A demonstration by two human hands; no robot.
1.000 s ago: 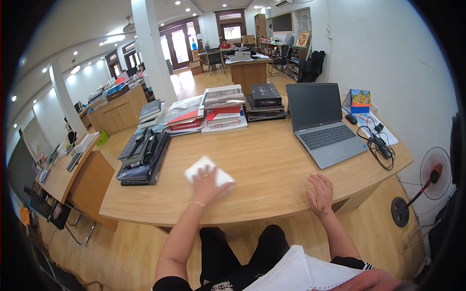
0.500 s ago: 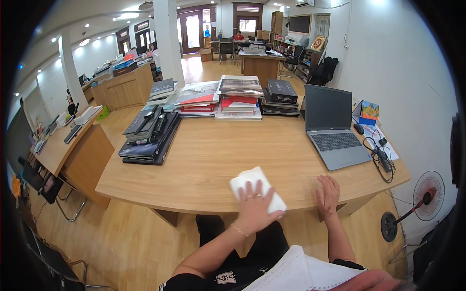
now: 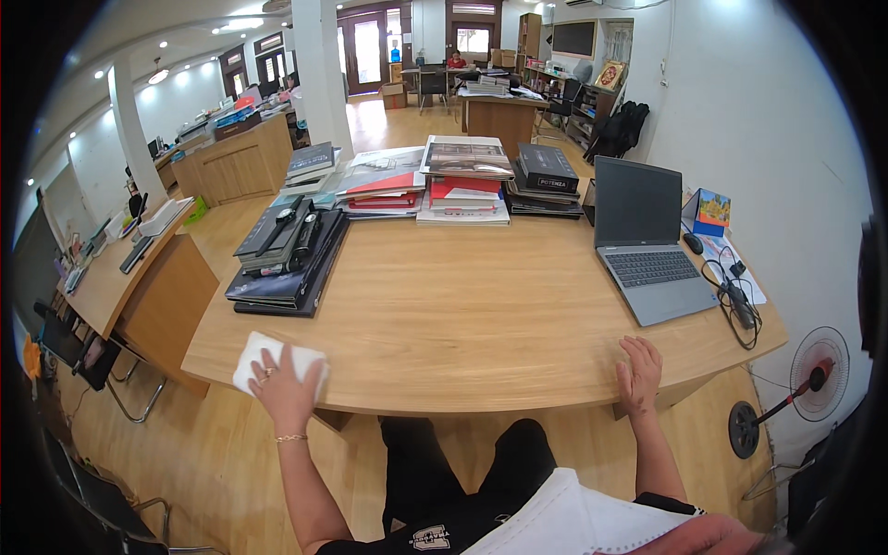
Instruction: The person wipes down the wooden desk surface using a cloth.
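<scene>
At the front left edge of the wooden desk, my left hand holds a folded white cloth pressed down on the desktop. Its fingers are spread over the cloth, and part of the cloth shows on both sides of the hand. My right hand rests at the desk's front edge on the right, in front of the laptop. That hand is empty, its fingers loosely extended and the thumb a little apart.
Dark books and folders are stacked at the desk's left, with more piles of books along the back. Right of the laptop are a mouse, a coiled cable with an adapter and a small calendar. A fan stands at far right.
My left hand has swept the white cloth leftward across the desk, from front centre to the front left edge. My right hand stays by the same edge. The view has shifted slightly.
</scene>
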